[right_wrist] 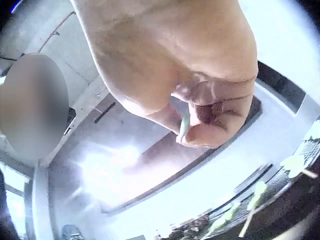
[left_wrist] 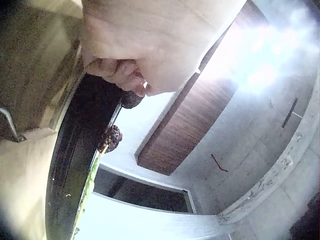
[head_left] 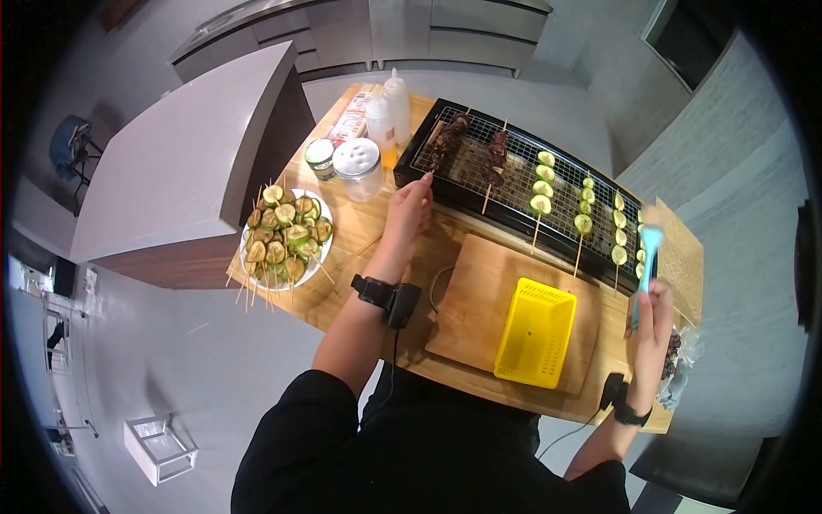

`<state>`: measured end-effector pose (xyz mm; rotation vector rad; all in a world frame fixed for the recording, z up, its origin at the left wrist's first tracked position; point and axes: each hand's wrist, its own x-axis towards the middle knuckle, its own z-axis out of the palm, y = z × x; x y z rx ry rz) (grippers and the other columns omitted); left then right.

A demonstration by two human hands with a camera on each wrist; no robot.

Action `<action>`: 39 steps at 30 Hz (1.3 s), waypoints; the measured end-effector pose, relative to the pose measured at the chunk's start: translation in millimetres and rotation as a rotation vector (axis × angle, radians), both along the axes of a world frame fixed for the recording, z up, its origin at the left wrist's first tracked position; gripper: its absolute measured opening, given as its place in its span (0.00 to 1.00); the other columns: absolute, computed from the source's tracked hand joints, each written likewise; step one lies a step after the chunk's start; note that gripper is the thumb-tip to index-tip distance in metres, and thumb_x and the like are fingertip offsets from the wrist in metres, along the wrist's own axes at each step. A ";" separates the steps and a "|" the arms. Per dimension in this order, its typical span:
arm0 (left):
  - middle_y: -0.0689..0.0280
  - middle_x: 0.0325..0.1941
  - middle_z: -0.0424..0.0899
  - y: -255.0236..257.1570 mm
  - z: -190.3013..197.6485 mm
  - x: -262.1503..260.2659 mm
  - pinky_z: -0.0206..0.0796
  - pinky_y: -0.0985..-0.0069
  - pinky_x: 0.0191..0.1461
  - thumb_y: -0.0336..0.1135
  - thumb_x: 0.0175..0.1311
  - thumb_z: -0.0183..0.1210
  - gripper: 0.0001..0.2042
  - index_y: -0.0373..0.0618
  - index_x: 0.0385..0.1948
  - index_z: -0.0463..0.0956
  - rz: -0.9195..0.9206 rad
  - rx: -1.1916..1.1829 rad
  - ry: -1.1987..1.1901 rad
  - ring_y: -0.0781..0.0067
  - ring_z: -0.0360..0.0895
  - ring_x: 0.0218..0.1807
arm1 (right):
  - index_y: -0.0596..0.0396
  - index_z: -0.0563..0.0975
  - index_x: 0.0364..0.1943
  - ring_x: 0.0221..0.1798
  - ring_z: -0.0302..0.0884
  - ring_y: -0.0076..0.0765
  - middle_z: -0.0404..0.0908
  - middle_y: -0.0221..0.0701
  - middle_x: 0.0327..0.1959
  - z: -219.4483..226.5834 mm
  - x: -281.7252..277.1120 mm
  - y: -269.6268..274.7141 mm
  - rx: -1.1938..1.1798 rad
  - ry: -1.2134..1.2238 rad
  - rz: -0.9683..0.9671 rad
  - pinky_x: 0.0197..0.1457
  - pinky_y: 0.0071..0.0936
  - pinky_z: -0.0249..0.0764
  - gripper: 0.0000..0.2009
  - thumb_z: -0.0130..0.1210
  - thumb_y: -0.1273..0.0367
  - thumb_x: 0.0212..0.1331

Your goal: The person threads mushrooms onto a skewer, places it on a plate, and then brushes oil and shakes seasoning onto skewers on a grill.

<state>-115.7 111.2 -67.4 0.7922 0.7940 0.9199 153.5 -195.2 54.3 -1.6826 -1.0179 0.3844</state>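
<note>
At the left end of the black grill (head_left: 411, 176), the left hand (head_left: 409, 210) pinches the lower end of a dark meat skewer (head_left: 449, 141) lying on the mesh. The right hand (head_left: 652, 330) grips a light blue brush (head_left: 651, 248) upright beside the grill's right end; its head is blurred. A second meat skewer (head_left: 497, 154) and several zucchini skewers (head_left: 541, 188) lie across the mesh. In the left wrist view the left hand's fingers (left_wrist: 120, 72) are curled near the grill edge. The right wrist view shows the right hand (right_wrist: 185, 75) curled round the pale handle.
A plate of zucchini skewers (head_left: 287, 236) stands at the left. Behind the left hand are a shaker jar (head_left: 358, 167), a green-labelled jar (head_left: 320, 157) and squeeze bottles (head_left: 396, 107). In front of the grill, a yellow basket (head_left: 535, 334) sits on a cutting board (head_left: 471, 300).
</note>
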 end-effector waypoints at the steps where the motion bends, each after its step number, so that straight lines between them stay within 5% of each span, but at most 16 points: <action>1: 0.83 0.15 0.58 1.6 -3.9 0.6 0.40 0.84 0.19 0.51 0.74 0.61 0.20 0.55 0.22 0.69 0.001 0.002 -0.015 0.90 0.52 0.15 | 0.52 0.72 0.52 0.25 0.61 0.10 0.68 0.20 0.29 14.8 -9.0 17.1 0.022 0.012 0.041 0.24 0.14 0.58 0.06 0.47 0.70 0.78; 4: 0.83 0.15 0.59 5.1 -10.1 1.4 0.42 0.83 0.19 0.50 0.74 0.60 0.18 0.54 0.23 0.70 0.014 0.008 -0.039 0.89 0.53 0.15 | 0.52 0.75 0.60 0.25 0.59 0.08 0.67 0.17 0.26 42.7 -26.4 68.6 0.043 0.049 0.193 0.23 0.13 0.55 0.12 0.48 0.70 0.78; 7: 0.82 0.16 0.60 2.2 -4.7 2.9 0.42 0.82 0.20 0.49 0.74 0.60 0.17 0.54 0.24 0.71 0.041 0.022 -0.014 0.88 0.53 0.15 | 0.50 0.79 0.57 0.24 0.57 0.08 0.67 0.15 0.25 53.8 -45.3 120.1 -0.036 -0.021 0.313 0.25 0.13 0.54 0.11 0.51 0.70 0.77; 10: 0.82 0.16 0.61 3.2 -7.9 2.7 0.42 0.82 0.20 0.49 0.74 0.60 0.17 0.55 0.24 0.71 0.042 0.044 -0.005 0.88 0.53 0.16 | 0.52 0.80 0.54 0.26 0.62 0.14 0.70 0.17 0.25 40.8 -53.1 169.0 -0.038 -0.173 0.530 0.29 0.19 0.58 0.10 0.52 0.70 0.75; 13: 0.82 0.16 0.61 5.9 -13.9 3.2 0.42 0.82 0.21 0.48 0.74 0.59 0.16 0.54 0.24 0.72 0.035 0.052 -0.033 0.88 0.53 0.16 | 0.51 0.81 0.52 0.29 0.70 0.23 0.74 0.30 0.24 31.4 -70.1 201.6 -0.102 -0.297 0.625 0.33 0.25 0.65 0.10 0.52 0.71 0.73; 16: 0.82 0.16 0.61 3.8 -10.9 3.8 0.43 0.82 0.20 0.48 0.74 0.59 0.16 0.54 0.25 0.72 0.039 0.043 -0.047 0.88 0.54 0.16 | 0.54 0.82 0.51 0.31 0.68 0.16 0.75 0.23 0.31 18.5 -72.3 225.4 -0.155 -0.374 0.754 0.35 0.19 0.65 0.09 0.51 0.73 0.74; 23: 0.82 0.17 0.61 0.6 -4.4 3.3 0.43 0.84 0.20 0.46 0.75 0.59 0.16 0.55 0.25 0.71 0.029 0.030 -0.063 0.89 0.54 0.16 | 0.56 0.82 0.48 0.27 0.70 0.16 0.75 0.21 0.23 8.7 -63.7 242.1 -0.074 -0.327 0.611 0.32 0.20 0.67 0.08 0.53 0.72 0.73; 26: 0.82 0.17 0.61 0.9 -8.5 6.5 0.43 0.83 0.20 0.45 0.75 0.59 0.16 0.55 0.25 0.70 0.024 0.017 -0.090 0.89 0.54 0.16 | 0.55 0.83 0.46 0.29 0.80 0.20 0.84 0.27 0.27 13.4 -58.4 244.8 -0.097 -0.263 0.606 0.35 0.22 0.74 0.07 0.57 0.71 0.71; 32: 0.82 0.16 0.60 2.4 -11.6 6.9 0.42 0.83 0.21 0.46 0.76 0.58 0.16 0.54 0.24 0.71 0.021 0.021 -0.080 0.89 0.53 0.17 | 0.57 0.83 0.47 0.32 0.80 0.16 0.86 0.24 0.32 21.2 -67.7 251.3 -0.044 -0.109 0.611 0.34 0.16 0.73 0.07 0.59 0.71 0.70; 35: 0.82 0.16 0.60 2.1 -13.7 8.2 0.42 0.82 0.22 0.47 0.76 0.58 0.17 0.54 0.24 0.71 0.030 0.036 -0.082 0.89 0.53 0.17 | 0.57 0.83 0.47 0.30 0.80 0.15 0.87 0.26 0.31 12.2 -76.3 259.5 0.065 -0.136 0.606 0.33 0.16 0.72 0.07 0.59 0.70 0.70; 39: 0.82 0.16 0.61 2.0 -13.1 7.4 0.41 0.82 0.22 0.47 0.76 0.58 0.17 0.54 0.24 0.72 0.041 0.049 -0.070 0.89 0.53 0.17 | 0.57 0.83 0.47 0.30 0.77 0.15 0.86 0.25 0.31 17.0 -81.7 258.7 -0.093 -0.327 0.652 0.34 0.15 0.73 0.08 0.59 0.69 0.71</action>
